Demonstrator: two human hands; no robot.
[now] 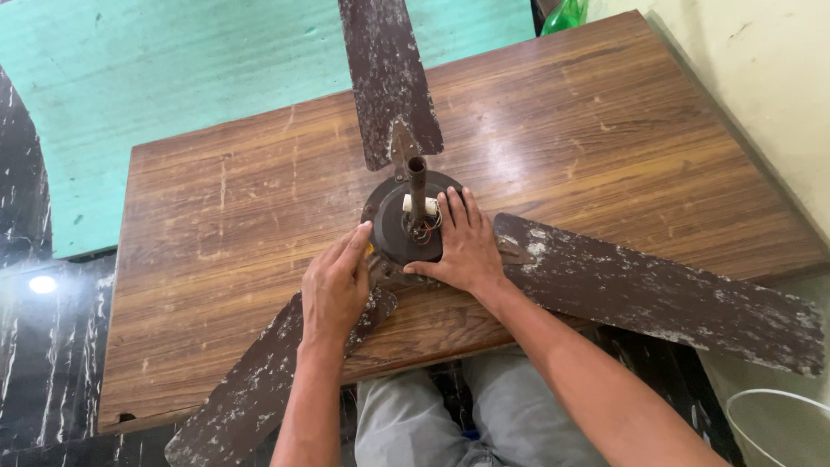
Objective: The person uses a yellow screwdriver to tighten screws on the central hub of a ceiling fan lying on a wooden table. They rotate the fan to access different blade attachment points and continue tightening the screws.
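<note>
Ceiling fan (413,227), lying mid-table toward the near edge of the wooden table (216,225), looks heavy and rigid with flaking blades, best gripped at its motor hub, where the right hand (465,246) lies flat and the left hand (335,285) touches, neither clenched.

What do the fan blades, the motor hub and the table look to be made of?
Fan blades: likely metal, dark brown paint flaking to pale patches. Motor hub, under the right hand and touched by the left hand: probably metal, dull dark finish. Table: wood-grain top, scratched, perhaps laminate.
</note>
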